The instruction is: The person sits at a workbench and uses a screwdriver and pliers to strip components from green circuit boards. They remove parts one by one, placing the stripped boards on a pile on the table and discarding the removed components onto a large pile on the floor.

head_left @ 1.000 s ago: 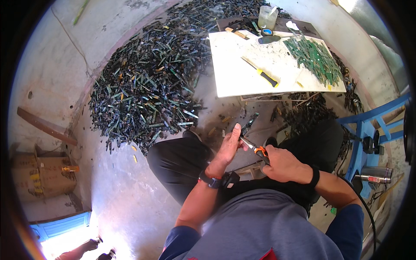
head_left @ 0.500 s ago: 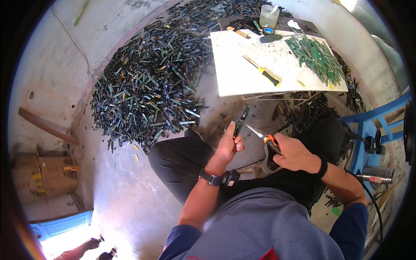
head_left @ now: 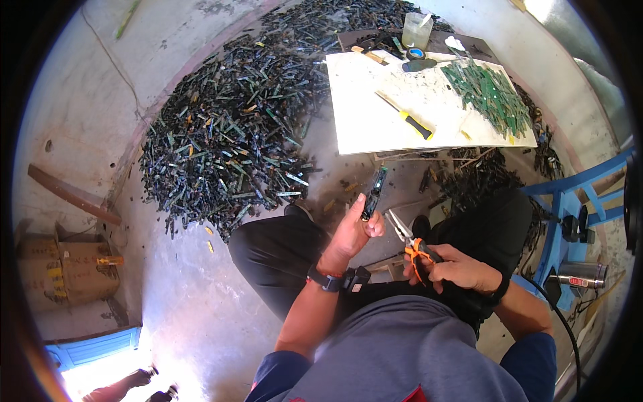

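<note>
Between the thumb and curled fingers of my left hand [head_left: 355,231] is a thin dark strip with a green circuit board [head_left: 380,179] at its far end, pointing up and away from me. My right hand [head_left: 459,268] grips long-nose pliers [head_left: 412,242] with orange and black handles. The plier jaws stand slightly apart and point toward my left hand, a short gap from the strip. Nothing sits between the jaws. Both hands are above my lap, in front of the white board's near edge.
A white board [head_left: 362,127] ahead carries a yellow-black screwdriver [head_left: 415,124], a blue tape roll [head_left: 415,53] and a pile of green circuit strips [head_left: 487,94]. A large heap of dark strips [head_left: 221,134] covers the floor at left. A blue chair [head_left: 569,201] and metal flask [head_left: 581,275] stand right.
My right hand has drawn lower and turned, with the plier jaws now tilted up-left and opened a little. The strip in my left hand is turned, showing more green.
</note>
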### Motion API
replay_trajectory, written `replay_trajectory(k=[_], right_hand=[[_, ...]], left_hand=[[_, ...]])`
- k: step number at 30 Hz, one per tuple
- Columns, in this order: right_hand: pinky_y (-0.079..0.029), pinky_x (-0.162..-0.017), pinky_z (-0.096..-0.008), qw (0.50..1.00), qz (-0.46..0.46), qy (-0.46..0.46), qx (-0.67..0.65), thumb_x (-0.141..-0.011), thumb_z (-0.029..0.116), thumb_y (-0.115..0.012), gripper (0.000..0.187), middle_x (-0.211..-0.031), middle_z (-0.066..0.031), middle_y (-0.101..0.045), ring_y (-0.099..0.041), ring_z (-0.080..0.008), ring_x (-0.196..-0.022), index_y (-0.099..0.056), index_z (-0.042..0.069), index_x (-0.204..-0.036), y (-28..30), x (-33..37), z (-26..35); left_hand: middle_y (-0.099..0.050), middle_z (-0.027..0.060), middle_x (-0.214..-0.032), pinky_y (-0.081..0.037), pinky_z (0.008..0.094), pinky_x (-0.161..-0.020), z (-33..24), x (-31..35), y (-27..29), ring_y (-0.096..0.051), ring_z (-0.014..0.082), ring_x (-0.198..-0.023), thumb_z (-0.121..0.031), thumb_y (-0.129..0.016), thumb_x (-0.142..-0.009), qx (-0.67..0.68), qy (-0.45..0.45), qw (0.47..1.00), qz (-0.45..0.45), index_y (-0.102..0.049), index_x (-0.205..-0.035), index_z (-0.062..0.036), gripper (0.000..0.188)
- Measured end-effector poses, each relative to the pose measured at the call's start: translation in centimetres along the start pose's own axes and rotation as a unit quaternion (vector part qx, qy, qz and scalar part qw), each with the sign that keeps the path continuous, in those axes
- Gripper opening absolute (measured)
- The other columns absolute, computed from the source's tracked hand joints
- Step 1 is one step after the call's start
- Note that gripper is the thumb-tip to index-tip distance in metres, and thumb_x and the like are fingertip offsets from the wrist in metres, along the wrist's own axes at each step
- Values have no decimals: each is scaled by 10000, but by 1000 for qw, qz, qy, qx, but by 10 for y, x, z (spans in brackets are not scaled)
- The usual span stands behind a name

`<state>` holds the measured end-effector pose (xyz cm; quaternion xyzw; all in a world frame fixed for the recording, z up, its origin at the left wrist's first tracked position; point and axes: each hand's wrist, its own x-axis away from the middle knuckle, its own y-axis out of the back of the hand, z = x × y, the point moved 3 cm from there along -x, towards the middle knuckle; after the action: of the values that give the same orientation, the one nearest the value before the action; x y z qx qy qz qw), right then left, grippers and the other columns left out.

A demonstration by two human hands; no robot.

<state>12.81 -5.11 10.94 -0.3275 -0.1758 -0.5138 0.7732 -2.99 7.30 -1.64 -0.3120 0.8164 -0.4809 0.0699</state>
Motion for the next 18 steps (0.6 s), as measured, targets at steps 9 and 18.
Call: replay_trajectory(k=[9, 18], right_hand=[[-539, -566, -260, 981, 104, -12, -164, -813, 131, -491, 474, -1095, -133, -614, -639, -219, -985, -483, -13, -1265, -24, -14, -5], [-510, -617, -302, 974, 91, -31, -203, -777, 179, -452, 526, -1132, -141, -612, -632, -257, -1008, -487, -6, -1269, -37, -23, -8]], left_hand=[[-511, 66, -667, -417, 351, -657, 8, 1, 13, -493, 218, -639, -601, -410, -938, -19, -7, 999, -39, -532, -739, -68, 581], [-487, 61, -675, -380, 341, -698, 2, 5, 6, -448, 218, -673, -641, -449, -902, -78, -24, 995, -57, -515, -720, -60, 612]])
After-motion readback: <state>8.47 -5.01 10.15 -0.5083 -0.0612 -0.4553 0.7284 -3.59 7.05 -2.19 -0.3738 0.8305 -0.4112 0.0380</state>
